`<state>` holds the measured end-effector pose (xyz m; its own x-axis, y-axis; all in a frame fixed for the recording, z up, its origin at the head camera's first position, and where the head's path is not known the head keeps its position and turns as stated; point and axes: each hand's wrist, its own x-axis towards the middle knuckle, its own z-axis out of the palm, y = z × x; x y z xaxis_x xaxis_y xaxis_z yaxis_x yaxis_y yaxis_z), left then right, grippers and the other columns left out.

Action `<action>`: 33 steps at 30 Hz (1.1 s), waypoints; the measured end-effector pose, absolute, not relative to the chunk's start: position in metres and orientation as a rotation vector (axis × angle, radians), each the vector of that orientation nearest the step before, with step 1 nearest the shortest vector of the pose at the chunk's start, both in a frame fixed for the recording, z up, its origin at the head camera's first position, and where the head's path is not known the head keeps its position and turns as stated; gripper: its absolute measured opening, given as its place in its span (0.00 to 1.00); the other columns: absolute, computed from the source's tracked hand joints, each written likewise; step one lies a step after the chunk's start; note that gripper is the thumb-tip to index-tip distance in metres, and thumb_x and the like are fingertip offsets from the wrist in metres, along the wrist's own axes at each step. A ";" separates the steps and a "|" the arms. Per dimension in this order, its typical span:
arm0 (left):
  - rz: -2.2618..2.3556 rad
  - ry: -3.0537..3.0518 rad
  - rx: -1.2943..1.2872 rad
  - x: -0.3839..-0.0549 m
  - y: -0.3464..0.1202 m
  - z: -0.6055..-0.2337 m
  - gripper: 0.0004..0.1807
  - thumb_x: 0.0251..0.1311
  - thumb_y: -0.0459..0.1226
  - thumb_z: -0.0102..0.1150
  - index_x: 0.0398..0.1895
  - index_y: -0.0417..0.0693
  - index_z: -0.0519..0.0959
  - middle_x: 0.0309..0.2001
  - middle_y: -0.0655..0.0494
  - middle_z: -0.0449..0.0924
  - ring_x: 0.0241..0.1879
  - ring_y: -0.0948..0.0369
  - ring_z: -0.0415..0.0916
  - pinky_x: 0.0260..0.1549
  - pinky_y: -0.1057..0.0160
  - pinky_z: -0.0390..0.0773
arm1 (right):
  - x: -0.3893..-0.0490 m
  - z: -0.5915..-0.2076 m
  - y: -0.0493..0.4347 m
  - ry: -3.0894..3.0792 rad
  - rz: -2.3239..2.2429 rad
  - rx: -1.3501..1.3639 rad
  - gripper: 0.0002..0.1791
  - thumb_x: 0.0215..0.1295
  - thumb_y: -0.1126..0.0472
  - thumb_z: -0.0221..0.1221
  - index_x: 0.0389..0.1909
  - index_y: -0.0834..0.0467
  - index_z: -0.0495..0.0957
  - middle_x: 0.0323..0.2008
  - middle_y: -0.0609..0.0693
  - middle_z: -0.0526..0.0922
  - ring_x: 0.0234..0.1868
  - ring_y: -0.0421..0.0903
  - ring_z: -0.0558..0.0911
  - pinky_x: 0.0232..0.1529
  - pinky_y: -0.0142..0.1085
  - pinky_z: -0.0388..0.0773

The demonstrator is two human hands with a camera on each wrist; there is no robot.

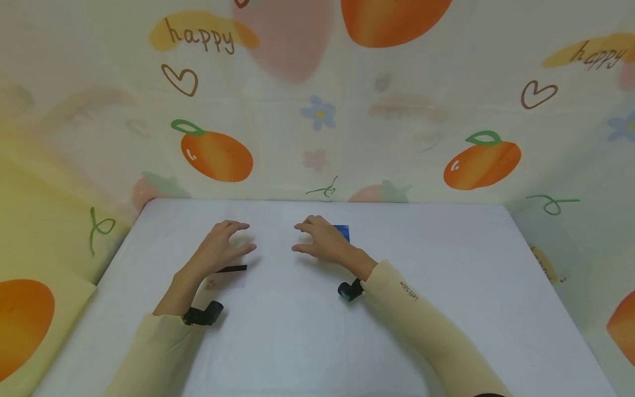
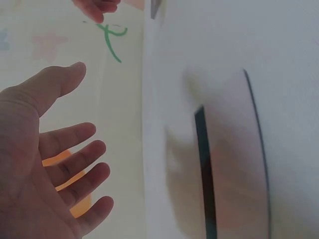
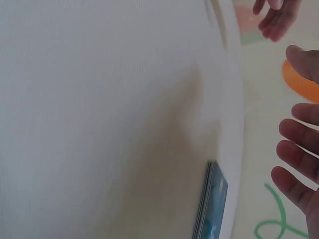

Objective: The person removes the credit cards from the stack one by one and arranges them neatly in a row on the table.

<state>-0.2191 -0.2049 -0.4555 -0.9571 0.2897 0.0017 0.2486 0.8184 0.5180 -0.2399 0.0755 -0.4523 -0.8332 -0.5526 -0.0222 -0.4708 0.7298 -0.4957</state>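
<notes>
A: What sits closest to you?

B: Your cream sleeves (image 1: 426,325), the right one lettered, reach over the white worktop (image 1: 292,336). A black wrist camera (image 1: 204,313) rides on your left wrist; another shows at your right.

A: And past those?

B: A pale pinkish flat item (image 1: 234,280) lies on the worktop beside your left wrist, a black strip (image 1: 233,268) along its far edge. Your left hand (image 1: 223,248) is just beyond it, raised, fingers loosely bent, thumb well apart from them.

A: Your other hand?

B: Your right hand (image 1: 319,238) faces it across a gap, equally relaxed and spread. Behind it, partly hidden, a blue item (image 1: 343,232) lies on the worktop; the right wrist view shows its layered edge.

A: Farthest from you?

B: A fruit-printed backdrop (image 1: 278,149).
</notes>
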 end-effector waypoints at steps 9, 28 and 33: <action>0.857 2.859 0.465 -0.235 -0.166 -0.451 0.36 0.57 0.51 0.65 0.65 0.41 0.71 0.65 0.38 0.68 0.66 0.41 0.61 0.65 0.39 0.63 | -0.245 -0.449 0.120 2.849 -0.756 -0.730 0.33 0.61 0.45 0.64 0.63 0.58 0.74 0.56 0.56 0.76 0.57 0.52 0.74 0.58 0.45 0.75; 0.777 2.743 0.520 -0.258 -0.086 -0.461 0.39 0.56 0.52 0.66 0.67 0.43 0.69 0.65 0.43 0.70 0.66 0.47 0.64 0.66 0.45 0.65 | -0.258 -0.456 0.170 2.831 -0.551 -0.561 0.36 0.61 0.44 0.64 0.65 0.61 0.71 0.57 0.60 0.75 0.59 0.55 0.73 0.62 0.48 0.71; 0.692 2.744 0.528 -0.262 -0.071 -0.470 0.40 0.56 0.53 0.66 0.68 0.45 0.68 0.66 0.44 0.69 0.66 0.48 0.65 0.66 0.46 0.65 | -0.259 -0.462 0.173 2.831 -0.511 -0.586 0.37 0.60 0.44 0.65 0.64 0.63 0.71 0.57 0.62 0.76 0.57 0.56 0.74 0.62 0.49 0.72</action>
<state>-0.2619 -0.0707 -0.4702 -0.8994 0.4063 -0.1613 0.2812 0.8202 0.4982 -0.2590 0.1733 -0.4621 -0.9000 -0.4166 -0.1283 -0.3455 0.8612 -0.3729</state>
